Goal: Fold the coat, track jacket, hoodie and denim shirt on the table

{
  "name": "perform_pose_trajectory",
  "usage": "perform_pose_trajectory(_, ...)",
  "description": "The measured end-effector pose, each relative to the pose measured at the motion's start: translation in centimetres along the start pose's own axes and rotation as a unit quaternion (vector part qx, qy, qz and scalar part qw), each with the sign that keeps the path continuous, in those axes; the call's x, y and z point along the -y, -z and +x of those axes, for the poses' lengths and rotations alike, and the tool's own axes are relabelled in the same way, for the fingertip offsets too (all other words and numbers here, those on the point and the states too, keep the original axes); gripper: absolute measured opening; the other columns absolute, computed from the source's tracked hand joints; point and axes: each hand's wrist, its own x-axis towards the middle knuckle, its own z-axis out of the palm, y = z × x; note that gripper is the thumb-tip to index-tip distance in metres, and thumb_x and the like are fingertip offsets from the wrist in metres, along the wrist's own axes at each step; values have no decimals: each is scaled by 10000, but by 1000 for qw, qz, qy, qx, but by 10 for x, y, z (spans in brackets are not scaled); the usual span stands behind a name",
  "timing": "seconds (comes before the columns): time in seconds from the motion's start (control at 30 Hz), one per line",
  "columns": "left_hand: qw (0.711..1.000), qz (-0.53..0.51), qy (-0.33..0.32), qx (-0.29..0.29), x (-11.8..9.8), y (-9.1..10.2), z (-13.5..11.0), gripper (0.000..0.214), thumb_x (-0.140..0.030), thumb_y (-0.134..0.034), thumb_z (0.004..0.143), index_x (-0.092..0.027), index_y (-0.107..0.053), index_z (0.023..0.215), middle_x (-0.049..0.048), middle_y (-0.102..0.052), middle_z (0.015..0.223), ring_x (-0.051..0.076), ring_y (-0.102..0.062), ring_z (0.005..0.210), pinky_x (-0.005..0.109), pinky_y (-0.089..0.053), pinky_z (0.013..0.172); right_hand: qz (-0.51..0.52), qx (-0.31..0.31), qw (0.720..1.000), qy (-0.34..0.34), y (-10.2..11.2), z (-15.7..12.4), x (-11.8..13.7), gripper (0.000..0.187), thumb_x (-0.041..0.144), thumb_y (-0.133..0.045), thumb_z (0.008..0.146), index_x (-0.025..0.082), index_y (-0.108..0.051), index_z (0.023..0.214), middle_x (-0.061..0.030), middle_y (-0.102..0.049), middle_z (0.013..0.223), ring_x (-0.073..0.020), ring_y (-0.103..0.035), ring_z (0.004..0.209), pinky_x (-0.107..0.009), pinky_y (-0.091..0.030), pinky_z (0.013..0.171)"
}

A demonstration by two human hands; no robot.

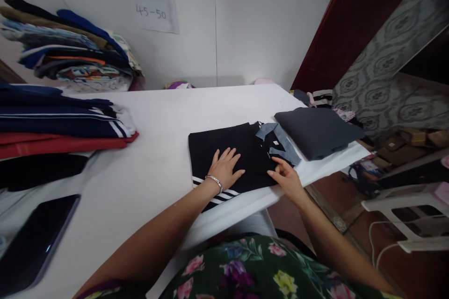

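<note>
A folded black collared shirt (224, 138) lies on the white table in front of me. Its grey-blue collar (286, 149) faces right, with a small white label inside the neck. White stripes cross its lower left corner. My left hand (225, 167), a silver bracelet at its wrist, rests flat on the shirt with fingers spread. At the shirt's near right edge, just below the collar, is my right hand (286, 177). Its thumb and index fingertips touch the cloth with a gap between them; the other fingers are curled and partly hidden.
The white table (150, 149) carries a dark grey folded garment (315, 131) at right. Clothes piles (59, 126) stand at left, with a further stack (84, 51) behind. A phone (38, 238) lies near left. A white stool (410, 215) and boxes (403, 142) are at right.
</note>
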Motion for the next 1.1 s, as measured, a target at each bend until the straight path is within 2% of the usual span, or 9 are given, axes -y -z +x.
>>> perform_pose_trajectory(0.1, 1000, -4, 1, -2, 0, 0, 0, 548, -503, -461, 904, -236, -471, 1382, 86, -381, 1521, 265, -251, 1439, 543, -107, 1187, -14, -27, 1000, -2, -1, 1, -4, 557, 527, -705, 696, 203, -617, 1140, 69, -427, 602, -95, -398, 510, -218, -368, 432)
perform_pose_trajectory(0.23, 1000, -6, 2, -2, 0, -1, 0, 550, -496, -468, 901, -229, -469, 1382, 87, -380, 1522, 261, -248, 1441, 543, -105, 1187, -52, -40, 998, -3, 3, -1, -14, 530, 567, -632, 754, 201, -626, 1137, 31, -504, 650, -142, -488, 558, -277, -465, 471)
perform_pose_trajectory(0.3, 1000, -6, 4, -1, 0, -1, 0, 555, -494, -470, 900, -220, -467, 1383, 90, -375, 1524, 260, -244, 1442, 542, -103, 1187, -131, -41, 989, 47, 8, -3, -16, 452, 519, -585, 809, 200, -641, 1124, -5, -568, 707, -169, -536, 618, -326, -509, 565)
perform_pose_trajectory(0.4, 1000, -6, 3, -4, 0, -1, -1, 553, -490, -471, 899, -218, -472, 1380, 94, -376, 1523, 262, -245, 1441, 543, -99, 1186, -255, -61, 953, 150, 15, -1, -7, 334, 425, -508, 876, 210, -673, 1070, -66, -643, 849, -212, -600, 768, -393, -521, 740)
perform_pose_trajectory(0.53, 1000, -8, 2, -1, 0, -1, 0, 547, -493, -467, 896, -228, -480, 1375, 95, -378, 1522, 268, -251, 1438, 549, -103, 1184, -254, -47, 942, 213, 5, 15, 20, 373, 407, -465, 910, 223, -612, 1200, -89, -672, 1032, -221, -637, 908, -397, -522, 833)
perform_pose_trajectory(0.63, 1000, -4, 2, 1, 1, -1, -1, 556, -491, -471, 893, -222, -473, 1380, 100, -376, 1522, 271, -248, 1439, 556, -106, 1181, -294, -14, 938, 182, -15, 43, 34, 545, 468, -512, 884, 216, -483, 1366, -114, -654, 1192, -259, -630, 1034, -428, -486, 916)
perform_pose_trajectory(0.8, 1000, 5, -2, -6, 2, -2, -1, 560, -494, -478, 890, -224, -467, 1381, 94, -385, 1518, 269, -256, 1436, 556, -127, 1179, -386, 38, 920, 55, -40, 93, 29, 665, 497, -601, 817, 202, -462, 1396, -124, -704, 1044, -297, -659, 950, -434, -483, 864)
perform_pose_trajectory(0.97, 1000, 7, 0, -5, 2, -3, -2, 561, -497, -466, 897, -220, -462, 1384, 89, -386, 1518, 262, -256, 1436, 554, -122, 1179, -351, 29, 933, 75, -43, 103, 14, 638, 350, -631, 807, 196, -455, 1401, -114, -676, 1094, -250, -645, 944, -399, -490, 842)
perform_pose_trajectory(1.1, 1000, 4, 1, -4, 2, -2, -2, 567, -502, -460, 899, -209, -462, 1385, 92, -373, 1525, 260, -249, 1439, 552, -113, 1182, -365, 8, 927, 91, -42, 103, 10, 563, 370, -631, 810, 157, -531, 1322, -122, -674, 1060, -254, -627, 973, -404, -480, 860)
